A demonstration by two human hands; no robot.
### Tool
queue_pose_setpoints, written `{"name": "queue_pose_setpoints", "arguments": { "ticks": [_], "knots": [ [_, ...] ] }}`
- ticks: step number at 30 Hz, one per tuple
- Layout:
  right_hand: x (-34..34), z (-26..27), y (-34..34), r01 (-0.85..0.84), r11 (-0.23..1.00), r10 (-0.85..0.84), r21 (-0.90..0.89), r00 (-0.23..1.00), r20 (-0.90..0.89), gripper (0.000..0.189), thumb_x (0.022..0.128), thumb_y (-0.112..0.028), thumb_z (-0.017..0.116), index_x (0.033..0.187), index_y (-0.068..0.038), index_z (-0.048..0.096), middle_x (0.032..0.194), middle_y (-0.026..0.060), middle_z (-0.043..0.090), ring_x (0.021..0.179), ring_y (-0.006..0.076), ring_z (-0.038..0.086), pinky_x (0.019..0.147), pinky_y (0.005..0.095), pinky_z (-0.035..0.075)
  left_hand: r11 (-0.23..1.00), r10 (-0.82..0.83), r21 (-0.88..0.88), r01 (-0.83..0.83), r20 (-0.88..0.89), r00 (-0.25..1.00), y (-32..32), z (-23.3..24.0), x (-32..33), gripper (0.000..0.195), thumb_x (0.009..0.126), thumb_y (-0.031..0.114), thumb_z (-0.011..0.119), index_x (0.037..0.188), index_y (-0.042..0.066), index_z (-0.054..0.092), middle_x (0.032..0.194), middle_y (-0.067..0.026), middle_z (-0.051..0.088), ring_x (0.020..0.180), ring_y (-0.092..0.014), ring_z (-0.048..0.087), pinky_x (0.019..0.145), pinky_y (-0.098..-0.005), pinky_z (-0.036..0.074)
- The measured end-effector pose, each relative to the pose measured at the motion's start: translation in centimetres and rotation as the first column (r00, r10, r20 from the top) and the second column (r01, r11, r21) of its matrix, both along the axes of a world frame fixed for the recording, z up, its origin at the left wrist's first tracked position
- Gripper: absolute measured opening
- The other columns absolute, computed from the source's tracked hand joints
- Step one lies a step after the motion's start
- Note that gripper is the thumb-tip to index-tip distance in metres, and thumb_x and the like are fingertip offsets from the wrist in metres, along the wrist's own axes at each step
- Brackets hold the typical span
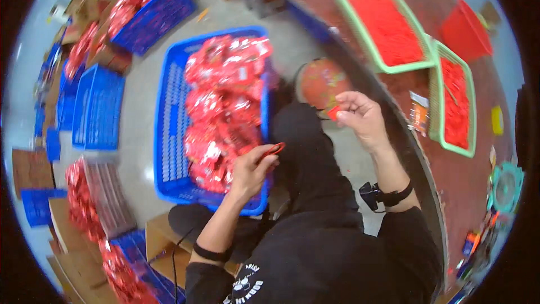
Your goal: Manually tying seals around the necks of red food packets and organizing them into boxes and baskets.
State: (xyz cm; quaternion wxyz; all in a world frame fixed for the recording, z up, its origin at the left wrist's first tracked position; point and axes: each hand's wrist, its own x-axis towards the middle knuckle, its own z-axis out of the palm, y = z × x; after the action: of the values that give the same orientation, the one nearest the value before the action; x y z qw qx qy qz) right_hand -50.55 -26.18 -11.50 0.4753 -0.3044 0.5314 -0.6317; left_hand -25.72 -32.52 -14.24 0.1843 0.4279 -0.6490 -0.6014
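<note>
My left hand [253, 166] pinches a small dark item with a red edge [276, 148] between thumb and fingers, over the right rim of a blue plastic basket [168, 143]. Shiny red plastic packets [211, 105] fill much of that basket. Farther right, my right hand [358, 116] holds a small red piece [334, 112] at its fingertips, in front of a round stool with a patterned red seat [320, 80]. What exactly either small item is, I cannot tell. My two hands are apart.
On the red-brown table [464, 185] at the right stand two green baskets [382, 69] of small red pieces, a red bucket [466, 29] and an orange packet [419, 114]. Blue crates [97, 109], more red packets [80, 194] and cardboard boxes [78, 276] line the left. An open carton [160, 236] stands below the basket.
</note>
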Motion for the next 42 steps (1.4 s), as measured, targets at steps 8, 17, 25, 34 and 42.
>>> {"name": "queue_pose_setpoints", "arguments": {
  "ticks": [8,17,25,34,42],
  "knots": [
    [5.6,-3.0,-3.3,-0.396,0.913,0.408,0.102,0.901,-0.149,0.016,0.074,-0.004,0.062,0.089,-0.001,0.064,0.080,0.0018,0.056,0.073,0.0078,0.054,0.063,0.0195,0.042,0.998,0.048,0.045,-0.047,-0.021,0.999,-0.1,-0.3,0.8,0.025,0.082,0.009,0.056,0.106,0.004,0.054,0.070,-0.0050,0.061,0.062,-0.008,0.056,0.057,-0.0224,0.045],
    [6.5,-4.0,-3.7,-0.526,0.850,0.476,0.024,0.749,-0.460,0.016,0.071,-0.008,0.063,0.087,-0.004,0.065,0.079,0.0073,0.060,0.071,0.0141,0.057,0.063,0.0234,0.045,0.990,-0.132,-0.040,0.139,0.140,0.981,-1.3,0.7,-0.2,0.041,0.080,0.006,0.058,0.118,0.002,0.044,0.074,-0.0056,0.059,0.068,-0.009,0.055,0.062,-0.0235,0.045],
    [7.7,-4.0,-3.1,-0.504,0.836,0.537,0.218,0.668,-0.514,0.023,0.078,-0.021,0.059,0.065,-0.002,0.058,0.059,0.0090,0.055,0.053,0.0230,0.055,0.049,0.0315,0.042,0.920,-0.207,-0.303,0.248,0.162,0.965,-1.7,0.4,0.6,0.032,0.076,0.014,0.061,0.104,0.003,0.054,0.079,-0.0163,0.060,0.075,-0.029,0.060,0.072,-0.0368,0.046],
    [8.4,-4.0,-2.6,-0.536,0.786,0.531,0.307,0.841,0.110,0.025,0.075,-0.017,0.056,0.054,-0.004,0.054,0.057,0.0117,0.054,0.052,0.0259,0.054,0.047,0.0345,0.040,0.758,-0.295,-0.533,0.376,0.234,0.926,-0.8,-2.0,-0.5,0.011,0.062,0.012,0.060,0.067,0.006,0.052,0.070,-0.0107,0.054,0.075,-0.027,0.055,0.095,-0.0450,0.033],
    [11.0,-2.6,-1.6,-0.471,0.882,0.441,0.010,0.818,-0.371,0.024,0.070,-0.014,0.064,0.053,-0.005,0.050,0.053,0.0052,0.050,0.049,0.0196,0.050,0.047,0.0304,0.040,0.712,-0.226,-0.647,0.273,0.157,0.961,-2.5,-2.4,1.7,0.007,0.064,0.007,0.056,0.062,0.006,0.050,0.058,-0.0067,0.051,0.059,-0.025,0.055,0.057,-0.0354,0.046]
  ]
}}
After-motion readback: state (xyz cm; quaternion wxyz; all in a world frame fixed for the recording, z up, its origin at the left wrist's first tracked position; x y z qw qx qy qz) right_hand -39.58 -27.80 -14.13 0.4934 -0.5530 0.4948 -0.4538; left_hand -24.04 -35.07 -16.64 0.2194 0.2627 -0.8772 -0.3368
